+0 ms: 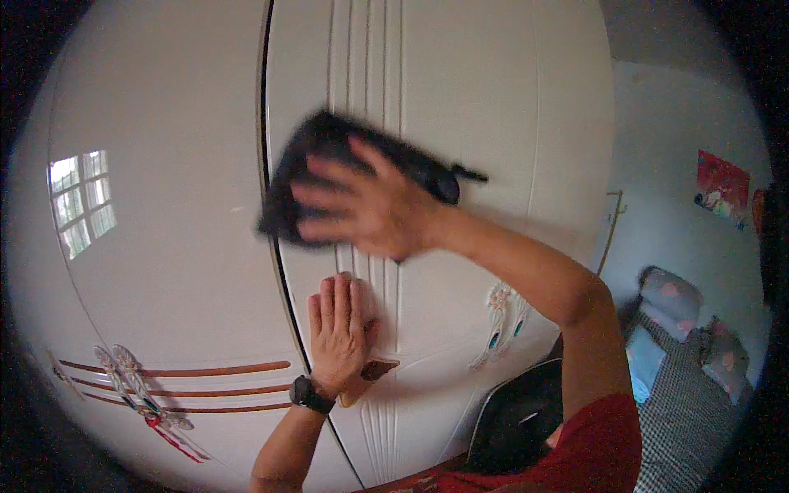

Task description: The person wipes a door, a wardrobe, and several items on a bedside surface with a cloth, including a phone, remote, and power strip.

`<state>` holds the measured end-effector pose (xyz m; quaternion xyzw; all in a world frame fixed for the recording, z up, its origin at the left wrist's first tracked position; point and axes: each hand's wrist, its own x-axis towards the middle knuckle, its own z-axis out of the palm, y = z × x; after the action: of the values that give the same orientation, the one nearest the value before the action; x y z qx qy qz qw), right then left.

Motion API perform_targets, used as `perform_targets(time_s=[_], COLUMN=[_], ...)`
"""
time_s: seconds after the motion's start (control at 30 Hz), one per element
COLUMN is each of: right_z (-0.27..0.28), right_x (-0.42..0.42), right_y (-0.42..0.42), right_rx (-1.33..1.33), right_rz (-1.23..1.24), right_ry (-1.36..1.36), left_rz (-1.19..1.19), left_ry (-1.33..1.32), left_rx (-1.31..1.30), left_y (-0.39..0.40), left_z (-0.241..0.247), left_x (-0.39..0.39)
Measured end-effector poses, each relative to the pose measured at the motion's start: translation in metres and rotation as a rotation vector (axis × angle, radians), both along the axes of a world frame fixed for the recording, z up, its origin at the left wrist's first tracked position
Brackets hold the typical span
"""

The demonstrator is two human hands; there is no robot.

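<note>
My right hand (370, 203) lies with spread fingers over a dark cloth (333, 132) against a glossy white wardrobe door (468, 80). Both the hand and the cloth are blurred, and one narrow end of the cloth sticks out to the right. Below them, my left hand (336, 333) rests flat on the same door, its fingers straight and nothing held. It wears a dark wristwatch (308, 394). A dark vertical gap (266, 80) between wardrobe panels runs just left of both hands. Beneath the left palm is a brown inlay (377, 370).
Ornate handles (126, 376), one with a red tassel (166, 428), stand out at lower left. More ornate handles (505, 317) are under my right forearm. A black rounded object (518, 419) stands at lower right. Beyond it is a bed (678, 425) with pillows (672, 299).
</note>
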<state>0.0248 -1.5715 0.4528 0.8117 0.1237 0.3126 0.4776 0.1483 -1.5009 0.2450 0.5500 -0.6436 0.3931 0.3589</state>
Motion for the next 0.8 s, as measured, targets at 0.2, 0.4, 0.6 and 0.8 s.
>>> perform_targets(time_s=[0.2,0.4,0.6,0.8], right_z=[0.063,0.223,0.212,0.074], right_x=[-0.059,-0.078,-0.017,0.002], right_y=[-0.029,-0.057,-0.039,-0.016], right_rx=[-0.091,0.219,0.093,-0.088], right_rz=[-0.151,-0.009,-0.002,0.143], right_ry=[0.051,-0.651,-0.785,-0.129], left_rz=[0.075,0.057,0.029,-0.005], left_ry=[-0.097,-0.036,-0.006,0.054], left_rx=[-0.043,-0.03,-0.055,-0.119], left_y=[0.002,0.001,0.003,-0.02], left_z=[0.0,-0.003,-0.001,0.027], left_x=[0.005,0.003,0.002,-0.063])
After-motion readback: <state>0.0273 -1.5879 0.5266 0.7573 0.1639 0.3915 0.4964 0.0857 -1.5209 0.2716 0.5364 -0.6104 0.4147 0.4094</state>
